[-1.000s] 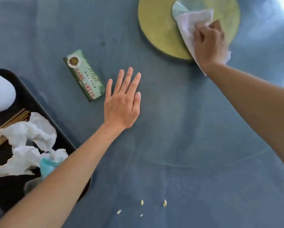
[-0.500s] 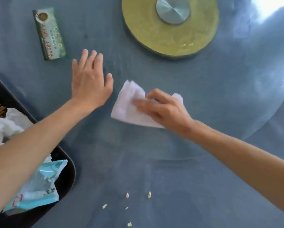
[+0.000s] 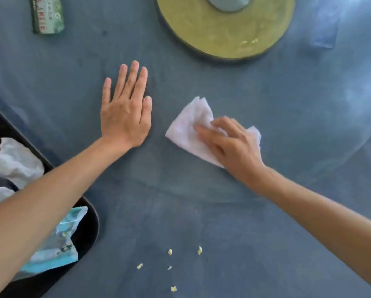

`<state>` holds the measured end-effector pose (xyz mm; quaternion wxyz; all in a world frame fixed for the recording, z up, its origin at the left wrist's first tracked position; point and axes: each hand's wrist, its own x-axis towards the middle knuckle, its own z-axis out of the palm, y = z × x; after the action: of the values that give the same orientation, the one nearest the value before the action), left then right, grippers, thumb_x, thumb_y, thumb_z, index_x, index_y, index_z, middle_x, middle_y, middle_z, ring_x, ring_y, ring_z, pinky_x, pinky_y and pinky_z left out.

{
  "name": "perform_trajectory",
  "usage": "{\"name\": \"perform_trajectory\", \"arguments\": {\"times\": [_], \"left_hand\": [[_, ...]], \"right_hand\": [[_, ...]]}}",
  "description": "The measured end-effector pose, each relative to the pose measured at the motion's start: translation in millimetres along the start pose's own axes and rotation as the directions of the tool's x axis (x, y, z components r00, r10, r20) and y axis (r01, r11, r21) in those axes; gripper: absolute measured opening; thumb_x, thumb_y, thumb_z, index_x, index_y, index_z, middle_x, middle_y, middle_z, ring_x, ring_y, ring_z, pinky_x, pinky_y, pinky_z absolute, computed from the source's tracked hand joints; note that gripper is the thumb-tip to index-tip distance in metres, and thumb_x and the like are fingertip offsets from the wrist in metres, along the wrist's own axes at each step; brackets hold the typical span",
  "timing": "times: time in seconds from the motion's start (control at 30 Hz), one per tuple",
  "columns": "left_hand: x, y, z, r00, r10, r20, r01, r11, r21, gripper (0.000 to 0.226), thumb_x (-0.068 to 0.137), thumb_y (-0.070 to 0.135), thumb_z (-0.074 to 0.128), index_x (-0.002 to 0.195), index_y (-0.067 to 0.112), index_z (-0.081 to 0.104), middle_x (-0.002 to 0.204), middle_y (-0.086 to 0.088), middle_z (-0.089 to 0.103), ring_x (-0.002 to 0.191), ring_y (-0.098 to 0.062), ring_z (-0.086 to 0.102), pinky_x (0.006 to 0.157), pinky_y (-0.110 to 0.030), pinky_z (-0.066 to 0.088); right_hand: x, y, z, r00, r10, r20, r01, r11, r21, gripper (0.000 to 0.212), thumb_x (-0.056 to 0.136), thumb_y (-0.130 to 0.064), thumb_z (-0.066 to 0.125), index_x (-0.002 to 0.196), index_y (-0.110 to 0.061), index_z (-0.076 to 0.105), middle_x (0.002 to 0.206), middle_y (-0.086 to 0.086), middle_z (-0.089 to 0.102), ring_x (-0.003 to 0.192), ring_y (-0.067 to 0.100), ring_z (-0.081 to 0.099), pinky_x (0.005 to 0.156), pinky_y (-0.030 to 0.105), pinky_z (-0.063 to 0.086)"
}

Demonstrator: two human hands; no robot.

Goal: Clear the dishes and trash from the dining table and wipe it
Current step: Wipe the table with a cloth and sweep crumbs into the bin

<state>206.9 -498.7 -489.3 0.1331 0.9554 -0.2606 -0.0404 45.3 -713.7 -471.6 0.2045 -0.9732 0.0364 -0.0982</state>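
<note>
Tabletop [image 3: 234,211], blue-grey and glossy, fills the view. At its far edge sits a round yellow-green turntable [image 3: 223,37] with a grey hub. A black tray [image 3: 92,224] at the near left holds crumpled white napkins [image 3: 12,164] and a teal wrapper [image 3: 62,239]. The left hand [image 3: 124,117] lies flat on the surface, fingers straight and close together. Just to its right, the right hand [image 3: 232,147] presses a white tissue [image 3: 189,130] onto the surface with fingers loosely bent over it. A green packet [image 3: 47,16] lies far left. Yellow crumbs [image 3: 199,250] dot the near side.
</note>
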Motion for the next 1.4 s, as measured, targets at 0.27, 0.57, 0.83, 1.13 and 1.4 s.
{"name": "perform_trajectory", "arguments": {"times": [0.27, 0.57, 0.83, 1.13, 1.4], "left_hand": [[27.7, -27.4, -28.6, 0.998, -0.037, 0.049, 0.038, 0.999, -0.021, 0.059, 0.102, 0.030, 0.034, 0.157, 0.009, 0.029, 0.167, -0.010, 0.022, 0.155, -0.030, 0.015, 0.125, -0.053, 0.010], [-33.8, 59.2, 10.9, 0.999, -0.012, 0.039, 0.013, 1.000, -0.017, 0.061, 0.102, 0.039, 0.028, 0.161, 0.022, 0.023, 0.170, -0.006, 0.013, 0.157, -0.023, 0.007, 0.126, -0.050, 0.006], [-0.5, -6.8, -5.3, 0.993, 0.113, 0.037, -0.112, 0.993, -0.034, 0.057, 0.102, 0.030, 0.031, 0.159, 0.027, 0.027, 0.169, 0.000, 0.017, 0.157, -0.019, 0.011, 0.125, -0.045, 0.002], [8.1, 2.9, -20.4, 0.990, -0.123, 0.071, 0.133, 0.980, -0.150, 0.059, 0.102, 0.021, 0.041, 0.158, 0.007, 0.028, 0.169, -0.010, 0.016, 0.157, -0.028, 0.007, 0.125, -0.047, 0.005], [-31.1, 55.6, 11.8, 0.982, -0.184, -0.045, 0.182, 0.982, -0.050, 0.067, 0.100, 0.037, 0.030, 0.160, 0.009, 0.021, 0.169, -0.007, 0.014, 0.157, -0.022, 0.008, 0.126, -0.044, 0.005]], "right_hand": [[-20.6, -12.7, -25.3, 0.989, -0.151, 0.002, 0.150, 0.985, 0.089, 0.037, 0.094, -0.011, 0.064, 0.120, -0.037, 0.073, 0.101, -0.010, 0.054, 0.072, 0.013, 0.053, 0.046, 0.041, 0.043], [167.4, 105.3, -36.4, 0.855, 0.469, -0.221, -0.504, 0.851, -0.144, 0.038, 0.104, -0.042, 0.038, 0.114, -0.021, 0.067, 0.127, 0.006, 0.056, 0.101, 0.033, 0.062, 0.074, 0.036, 0.041], [-44.5, -25.7, 3.1, 0.984, -0.144, 0.110, 0.148, 0.989, -0.030, 0.045, 0.083, 0.000, 0.071, 0.120, -0.025, 0.077, 0.102, -0.002, 0.062, 0.071, 0.025, 0.059, 0.064, 0.030, 0.022], [55.7, 45.6, -53.2, 0.992, 0.047, -0.113, -0.060, 0.992, -0.114, 0.026, 0.103, -0.025, 0.055, 0.118, -0.023, 0.076, 0.110, 0.007, 0.063, 0.087, 0.024, 0.062, 0.061, 0.030, 0.037], [180.2, 138.5, -39.8, 0.825, 0.490, -0.282, -0.552, 0.805, -0.216, 0.039, 0.099, -0.037, 0.032, 0.105, -0.009, 0.059, 0.128, 0.010, 0.052, 0.103, 0.036, 0.058, 0.074, 0.038, 0.036]]}}
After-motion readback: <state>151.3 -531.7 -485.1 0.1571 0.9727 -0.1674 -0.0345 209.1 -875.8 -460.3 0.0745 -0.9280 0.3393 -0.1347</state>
